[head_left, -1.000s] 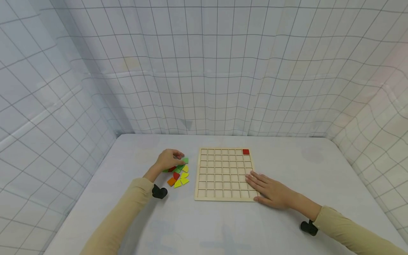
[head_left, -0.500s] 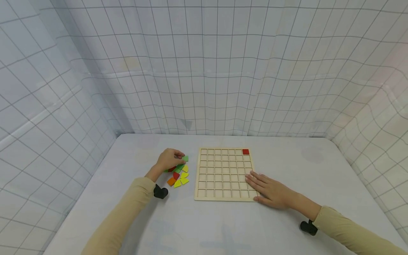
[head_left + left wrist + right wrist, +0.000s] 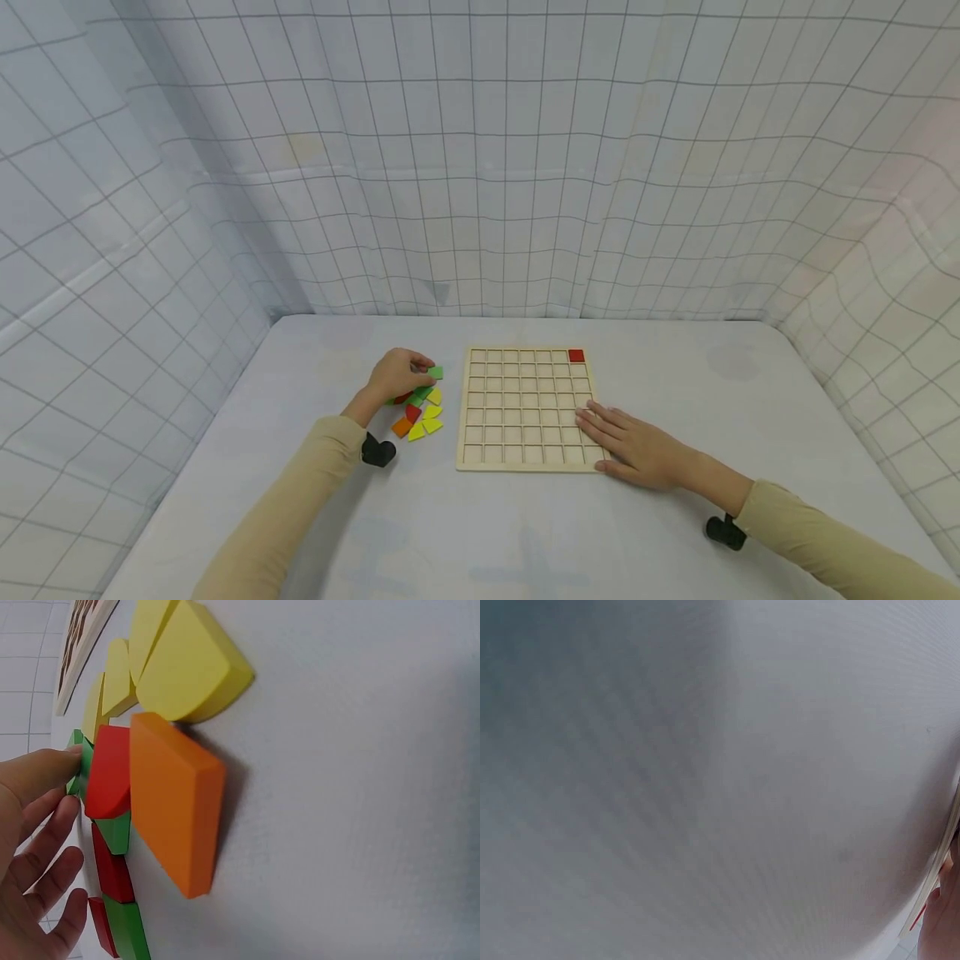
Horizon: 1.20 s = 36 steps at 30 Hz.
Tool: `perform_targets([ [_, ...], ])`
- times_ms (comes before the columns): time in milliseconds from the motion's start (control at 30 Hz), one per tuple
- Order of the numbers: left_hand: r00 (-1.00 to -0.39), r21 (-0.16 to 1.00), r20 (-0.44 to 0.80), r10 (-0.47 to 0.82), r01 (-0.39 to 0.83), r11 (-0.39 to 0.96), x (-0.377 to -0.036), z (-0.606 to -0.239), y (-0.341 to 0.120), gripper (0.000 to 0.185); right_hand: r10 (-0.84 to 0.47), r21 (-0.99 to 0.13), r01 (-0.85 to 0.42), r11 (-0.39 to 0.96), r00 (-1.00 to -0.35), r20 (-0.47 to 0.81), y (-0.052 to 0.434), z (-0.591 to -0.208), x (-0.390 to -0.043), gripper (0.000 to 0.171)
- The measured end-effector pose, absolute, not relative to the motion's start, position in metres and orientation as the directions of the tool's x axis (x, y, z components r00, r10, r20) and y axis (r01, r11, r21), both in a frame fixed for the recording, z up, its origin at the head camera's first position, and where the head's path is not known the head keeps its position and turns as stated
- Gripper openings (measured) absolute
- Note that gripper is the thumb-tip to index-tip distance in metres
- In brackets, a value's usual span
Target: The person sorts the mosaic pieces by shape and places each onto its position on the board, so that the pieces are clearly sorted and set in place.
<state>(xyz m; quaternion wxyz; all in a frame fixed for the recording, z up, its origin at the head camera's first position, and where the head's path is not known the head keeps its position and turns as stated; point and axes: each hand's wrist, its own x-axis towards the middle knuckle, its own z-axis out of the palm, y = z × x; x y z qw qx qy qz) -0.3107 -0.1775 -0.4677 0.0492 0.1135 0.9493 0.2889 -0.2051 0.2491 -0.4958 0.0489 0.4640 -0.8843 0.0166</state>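
Two hands work above the white tabletop (image 3: 525, 517). The left hand (image 3: 395, 375) reaches over a loose cluster of coloured pieces, thumb and index finger pinching a green tile (image 3: 436, 372) at the cluster's far side, the other fingers loosely bent. Nearer the person lie four yellow pieces (image 3: 191, 667), a red piece (image 3: 110, 769) and, just beside it, an orange piece (image 3: 176, 802). More red and green ones sit partly under the hand; their number is hard to make out. Right of the cluster lies a flat wooden grid board (image 3: 525, 408), with a red square (image 3: 576, 356) in its far right corner cell. The right hand (image 3: 641, 450) rests flat, fingers extended over the board's right edge.
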Motion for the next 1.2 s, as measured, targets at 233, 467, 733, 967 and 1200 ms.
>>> perform_targets([
  [233,-0.971,0.519,-0.002,0.241,0.205,0.830,-0.313,-0.471,-0.178,0.030,-0.826,0.049,-0.827,0.559,-0.552,0.112,0.249,-0.496,-0.206,0.066],
  [467,-0.977,0.492,0.006,0.214,0.189,0.850,-0.317,-0.469,-0.176,0.032,-0.817,0.035,-0.818,0.574,-0.569,0.095,0.249,-0.495,-0.207,0.066],
  [733,-0.978,0.481,0.019,0.206,0.189,0.856,-0.318,-0.462,-0.165,0.032,-0.814,0.005,-0.817,0.576,-0.573,0.097,0.248,-0.496,-0.206,0.066],
  [967,-0.975,0.486,0.052,0.216,0.214,0.847,-0.320,-0.462,-0.157,0.033,-0.818,0.014,-0.823,0.568,-0.563,0.113,0.247,-0.496,-0.205,0.065],
  [1200,-0.965,0.500,0.078,0.252,0.257,0.827,-0.321,-0.456,-0.146,0.033,-0.808,-0.002,-0.811,0.584,-0.582,0.094,0.249,-0.495,-0.205,0.066],
])
